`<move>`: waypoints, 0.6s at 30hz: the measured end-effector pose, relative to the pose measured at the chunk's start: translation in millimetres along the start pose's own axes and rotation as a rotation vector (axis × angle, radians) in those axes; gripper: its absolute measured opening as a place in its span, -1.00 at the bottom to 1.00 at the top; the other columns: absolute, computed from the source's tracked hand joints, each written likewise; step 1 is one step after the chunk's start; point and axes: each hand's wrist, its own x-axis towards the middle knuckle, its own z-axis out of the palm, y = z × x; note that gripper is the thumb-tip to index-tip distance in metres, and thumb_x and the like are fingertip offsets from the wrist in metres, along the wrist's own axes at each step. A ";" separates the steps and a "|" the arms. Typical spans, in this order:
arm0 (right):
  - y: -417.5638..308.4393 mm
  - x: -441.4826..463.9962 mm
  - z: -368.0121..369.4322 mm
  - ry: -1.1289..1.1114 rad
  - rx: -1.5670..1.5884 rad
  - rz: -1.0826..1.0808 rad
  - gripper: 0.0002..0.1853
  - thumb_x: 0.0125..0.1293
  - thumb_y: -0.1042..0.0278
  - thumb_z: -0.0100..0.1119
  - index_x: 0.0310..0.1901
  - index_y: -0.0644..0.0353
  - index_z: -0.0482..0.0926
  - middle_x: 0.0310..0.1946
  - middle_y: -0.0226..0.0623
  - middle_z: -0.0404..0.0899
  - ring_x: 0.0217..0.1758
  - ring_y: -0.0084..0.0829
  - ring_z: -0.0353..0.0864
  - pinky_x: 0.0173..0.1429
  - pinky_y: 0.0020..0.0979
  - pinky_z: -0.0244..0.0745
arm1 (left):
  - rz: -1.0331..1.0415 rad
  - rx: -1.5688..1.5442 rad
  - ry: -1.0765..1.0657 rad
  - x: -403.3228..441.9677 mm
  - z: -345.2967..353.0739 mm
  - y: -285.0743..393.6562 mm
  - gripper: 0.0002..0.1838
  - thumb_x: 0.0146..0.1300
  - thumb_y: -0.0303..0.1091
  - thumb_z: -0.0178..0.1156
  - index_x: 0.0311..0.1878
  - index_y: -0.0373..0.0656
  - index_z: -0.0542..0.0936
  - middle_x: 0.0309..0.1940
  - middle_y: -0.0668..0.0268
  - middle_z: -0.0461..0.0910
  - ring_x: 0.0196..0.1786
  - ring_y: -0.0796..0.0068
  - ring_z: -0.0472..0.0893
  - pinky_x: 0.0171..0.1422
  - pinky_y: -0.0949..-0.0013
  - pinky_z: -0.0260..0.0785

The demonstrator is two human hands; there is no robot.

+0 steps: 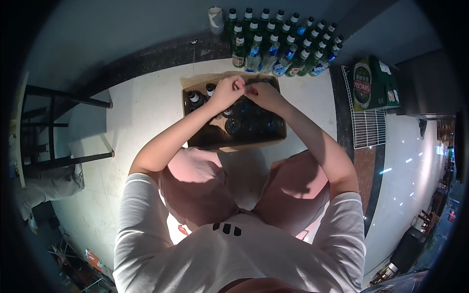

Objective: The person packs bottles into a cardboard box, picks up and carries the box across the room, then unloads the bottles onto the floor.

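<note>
Both hands meet above a cardboard box that stands on the floor between and beyond my knees. My left hand has its fingers curled, with the fingertips close to those of the other hand. My right hand is bent inward, its fingers pressed together at the tips. Anything small between the fingers is too small to make out. Inside the box are several dark bottles, among them one at the left with a light neck label. The hands and forearms hide part of the box's contents.
Rows of green and clear bottles stand against the wall beyond the box, beside a white cylinder. To the right, a green carton rests by a white wire rack. A black-framed stand is at the left.
</note>
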 end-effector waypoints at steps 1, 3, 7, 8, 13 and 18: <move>-13.2 0.3 -12.5 -0.026 -0.091 0.124 -0.71 0.17 0.17 0.14 -0.47 0.27 0.55 -0.56 -0.09 0.55 -0.42 -0.08 0.57 -0.28 -0.19 0.43 | -0.007 -0.010 0.054 17.9 4.9 -5.8 -0.76 0.12 -0.30 0.26 -0.33 -0.31 0.50 -0.55 0.41 0.46 -0.48 0.69 0.38 -0.38 0.56 0.27; -12.3 -1.3 -19.0 0.024 -0.185 0.153 -0.70 0.17 0.16 0.13 -0.48 0.28 0.55 -0.57 -0.09 0.54 -0.43 -0.08 0.57 -0.28 -0.18 0.44 | -0.009 -0.020 0.114 51.4 16.7 -13.9 -0.75 0.10 -0.31 0.27 -0.32 -0.32 0.50 -0.52 0.40 0.47 -0.47 0.69 0.38 -0.37 0.56 0.28; -8.0 -6.4 -27.4 0.052 -0.331 0.187 -0.67 0.18 0.15 0.12 -0.51 0.30 0.54 -0.57 -0.08 0.55 -0.42 -0.08 0.57 -0.25 -0.15 0.47 | -0.015 0.070 0.355 111.4 39.3 -28.8 -0.59 -0.06 -0.24 0.38 -0.23 -0.34 0.52 -0.43 0.23 0.52 -0.43 0.48 0.48 -0.30 0.43 0.37; -8.1 -9.1 -29.1 0.011 -0.340 0.186 -0.67 0.18 0.15 0.12 -0.52 0.29 0.54 -0.55 -0.09 0.56 -0.41 -0.08 0.57 -0.24 -0.15 0.47 | -0.007 0.136 0.457 124.1 44.6 -36.5 -0.52 -0.14 -0.22 0.42 -0.20 -0.34 0.53 -0.40 0.14 0.53 -0.39 0.34 0.53 -0.26 0.34 0.40; -15.0 -18.7 -43.9 -0.110 -0.366 0.231 -0.70 0.19 0.14 0.12 -0.39 0.27 0.56 -0.39 -0.11 0.58 -0.24 -0.14 0.58 -0.14 -0.17 0.48 | -0.216 0.176 0.492 166.8 67.9 -75.6 -0.48 -0.22 -0.21 0.44 -0.14 -0.26 0.58 -0.23 0.05 0.53 -0.18 0.09 0.56 -0.05 0.24 0.41; -6.4 -29.6 -43.3 -0.046 -0.312 0.166 -0.69 0.19 0.14 0.13 -0.44 0.28 0.53 -0.50 -0.11 0.57 -0.36 -0.10 0.57 -0.23 -0.18 0.45 | -0.051 0.436 0.602 176.9 70.8 -87.8 -0.53 -0.12 -0.21 0.40 -0.17 -0.35 0.59 -0.31 -0.02 0.58 -0.27 0.07 0.58 -0.11 0.24 0.42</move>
